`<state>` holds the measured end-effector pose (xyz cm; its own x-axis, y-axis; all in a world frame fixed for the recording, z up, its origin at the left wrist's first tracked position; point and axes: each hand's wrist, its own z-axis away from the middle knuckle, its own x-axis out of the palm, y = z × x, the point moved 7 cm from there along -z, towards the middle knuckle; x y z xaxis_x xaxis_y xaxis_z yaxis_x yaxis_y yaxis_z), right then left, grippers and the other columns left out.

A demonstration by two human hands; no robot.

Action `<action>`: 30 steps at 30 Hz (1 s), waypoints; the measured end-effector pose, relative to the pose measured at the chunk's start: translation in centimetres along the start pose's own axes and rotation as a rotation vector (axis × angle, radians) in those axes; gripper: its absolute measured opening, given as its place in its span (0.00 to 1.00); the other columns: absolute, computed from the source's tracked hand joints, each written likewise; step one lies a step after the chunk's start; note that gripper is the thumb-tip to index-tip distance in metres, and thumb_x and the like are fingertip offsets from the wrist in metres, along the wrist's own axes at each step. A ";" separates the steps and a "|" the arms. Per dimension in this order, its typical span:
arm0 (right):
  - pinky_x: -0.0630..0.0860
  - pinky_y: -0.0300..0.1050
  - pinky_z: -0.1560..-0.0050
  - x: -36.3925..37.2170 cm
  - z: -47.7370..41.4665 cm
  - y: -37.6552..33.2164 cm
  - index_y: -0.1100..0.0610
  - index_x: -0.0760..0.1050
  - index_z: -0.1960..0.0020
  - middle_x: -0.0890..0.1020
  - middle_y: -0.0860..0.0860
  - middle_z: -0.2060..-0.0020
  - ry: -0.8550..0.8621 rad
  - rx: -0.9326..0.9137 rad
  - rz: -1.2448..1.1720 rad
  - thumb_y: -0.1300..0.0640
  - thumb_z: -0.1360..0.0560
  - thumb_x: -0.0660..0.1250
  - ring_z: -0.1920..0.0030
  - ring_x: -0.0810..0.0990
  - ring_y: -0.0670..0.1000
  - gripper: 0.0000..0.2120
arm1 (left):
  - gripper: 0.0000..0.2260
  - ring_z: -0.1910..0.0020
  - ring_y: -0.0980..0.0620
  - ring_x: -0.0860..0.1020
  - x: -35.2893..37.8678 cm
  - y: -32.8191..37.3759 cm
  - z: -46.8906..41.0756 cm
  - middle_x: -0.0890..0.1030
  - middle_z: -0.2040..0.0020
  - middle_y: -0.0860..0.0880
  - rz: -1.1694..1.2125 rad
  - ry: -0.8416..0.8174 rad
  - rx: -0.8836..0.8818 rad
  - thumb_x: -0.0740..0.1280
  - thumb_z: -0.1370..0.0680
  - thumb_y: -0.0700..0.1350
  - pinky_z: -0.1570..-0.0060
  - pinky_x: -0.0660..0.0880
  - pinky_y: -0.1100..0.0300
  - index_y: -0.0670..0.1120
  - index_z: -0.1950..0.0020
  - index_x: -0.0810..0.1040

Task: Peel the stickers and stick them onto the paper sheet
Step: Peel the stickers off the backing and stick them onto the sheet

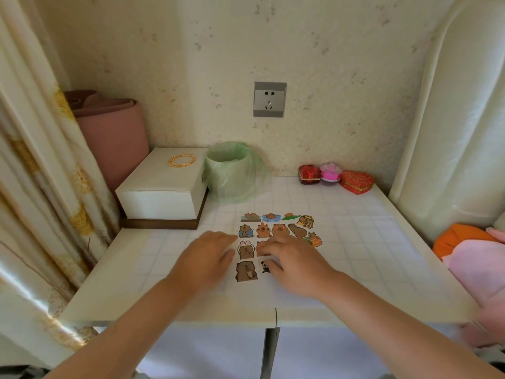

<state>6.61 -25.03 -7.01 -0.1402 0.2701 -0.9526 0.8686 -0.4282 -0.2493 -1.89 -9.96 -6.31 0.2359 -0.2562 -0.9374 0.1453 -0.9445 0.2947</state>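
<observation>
A sticker sheet [276,228] with several cartoon capybara stickers lies flat in the middle of the white gridded table [382,242]. My left hand [207,258] rests flat on the table at the sheet's left edge, fingers straight. My right hand [289,261] lies over the sheet's lower right part, its curled fingertips down on a sticker in the third row; whether they pinch it is hidden. A small panda sticker [265,266] shows under that hand. A large brown capybara sticker [246,271] sits at the sheet's lower left. I cannot make out a separate paper sheet.
A white box [161,192] with gold bangles [181,160] stands at the back left. Beside it is a small bin with a green bag [232,170]. Red and pink trinket boxes [336,177] sit at the back right. Curtain on the left, orange and pink fabric [470,250] on the right.
</observation>
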 end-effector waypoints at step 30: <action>0.70 0.31 0.71 3.1 -11.1 -4.5 0.53 0.84 0.46 0.83 0.43 0.63 -0.218 0.292 -0.555 0.57 0.25 0.74 0.71 0.77 0.36 0.08 | 0.03 0.67 0.55 0.82 -1.5 -9.1 0.3 0.85 0.56 0.50 0.608 0.023 -0.510 0.68 0.21 0.43 0.57 0.79 0.55 0.50 0.49 0.77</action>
<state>7.57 -12.71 -6.95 -0.6491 0.3504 -0.6752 0.4798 -0.5003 -0.7208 -3.85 -1.05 -7.64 0.4346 -0.6871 -0.5822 0.4055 -0.4279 0.8077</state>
